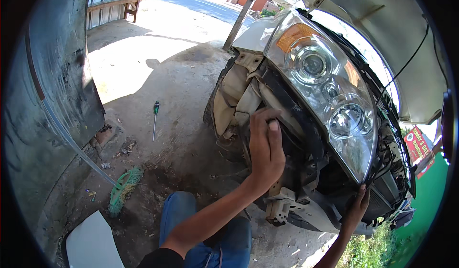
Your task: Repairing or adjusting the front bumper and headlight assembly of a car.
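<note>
left hand [266, 151] pressed against black frame [299, 124] behind headlight [325, 91], fingers flat, gripping nothing; right hand [357, 206] steadying headlight's lower edge, fingers hooked there. seating lamp on stripped car front; alignment needed next.

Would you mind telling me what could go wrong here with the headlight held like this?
The headlight seems steadied only by the right hand at its lower corner, so it may slip or drop. The left hand reaches among bare bracket edges behind it and could get cut or pinched. The screwdriver lies on the ground, out of reach.
</note>
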`<state>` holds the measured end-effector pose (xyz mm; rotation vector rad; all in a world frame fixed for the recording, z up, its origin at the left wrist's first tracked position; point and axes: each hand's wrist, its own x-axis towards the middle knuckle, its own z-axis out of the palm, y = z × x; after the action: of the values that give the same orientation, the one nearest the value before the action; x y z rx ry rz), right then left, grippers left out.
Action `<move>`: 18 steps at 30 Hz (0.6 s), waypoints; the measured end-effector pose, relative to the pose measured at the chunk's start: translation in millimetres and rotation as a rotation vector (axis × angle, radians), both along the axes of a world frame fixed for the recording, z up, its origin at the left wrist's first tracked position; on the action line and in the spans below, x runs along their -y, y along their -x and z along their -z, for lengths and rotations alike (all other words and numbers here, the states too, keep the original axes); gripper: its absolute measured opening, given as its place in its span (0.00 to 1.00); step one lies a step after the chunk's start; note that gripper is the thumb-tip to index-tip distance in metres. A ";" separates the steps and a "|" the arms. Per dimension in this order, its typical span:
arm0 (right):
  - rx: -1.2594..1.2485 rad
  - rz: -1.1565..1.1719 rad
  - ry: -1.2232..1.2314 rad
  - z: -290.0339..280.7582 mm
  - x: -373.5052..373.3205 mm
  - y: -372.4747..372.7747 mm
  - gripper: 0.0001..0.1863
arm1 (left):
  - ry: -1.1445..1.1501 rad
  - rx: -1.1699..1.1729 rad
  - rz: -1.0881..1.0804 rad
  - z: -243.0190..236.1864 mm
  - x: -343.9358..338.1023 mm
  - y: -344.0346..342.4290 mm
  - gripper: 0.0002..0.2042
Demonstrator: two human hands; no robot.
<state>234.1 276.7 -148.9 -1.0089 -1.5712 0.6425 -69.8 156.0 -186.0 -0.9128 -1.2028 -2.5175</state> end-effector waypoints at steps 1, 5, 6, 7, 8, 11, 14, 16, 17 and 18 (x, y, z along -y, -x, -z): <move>0.000 -0.005 0.019 -1.8 0.7 0.0 0.31 | -0.102 -0.065 -0.133 -19.8 -3.2 22.4 0.19; 0.053 0.000 0.075 -6.0 1.3 -3.3 0.28 | -0.030 -0.346 -0.371 -85.1 -40.8 74.1 0.27; 0.030 -0.013 0.088 -5.9 1.1 -3.5 0.29 | 0.095 -0.400 -0.397 -97.7 -59.5 75.2 0.28; 0.041 -0.062 0.038 -5.5 1.2 -4.0 0.29 | 0.271 -0.444 -0.383 -104.0 -75.0 75.1 0.30; 0.044 -0.070 0.007 -4.3 1.6 -3.2 0.29 | 0.277 -0.464 -0.430 -103.8 -86.7 76.5 0.30; 0.019 -0.039 0.021 -3.1 2.9 2.8 0.31 | 0.377 -0.532 -0.425 -94.4 -113.3 80.7 0.30; 0.026 -0.071 0.005 -4.2 7.0 6.5 0.31 | 0.330 -0.533 -0.433 -89.4 -120.5 85.8 0.29; 0.015 -0.114 0.020 -9.4 8.9 5.8 0.31 | 0.315 -0.556 -0.427 -95.5 -113.5 82.9 0.29; 0.022 -0.142 0.048 -11.8 10.1 4.0 0.31 | 0.352 -0.523 -0.366 -102.3 -107.3 79.5 0.29; 0.017 -0.159 0.077 -14.0 10.8 1.3 0.29 | 0.271 -0.516 -0.393 -106.4 -99.5 71.4 0.29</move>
<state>232.8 265.8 -134.9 -0.9546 -1.6636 0.8110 -141.2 255.5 -79.6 -1.1586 -1.3897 -1.7028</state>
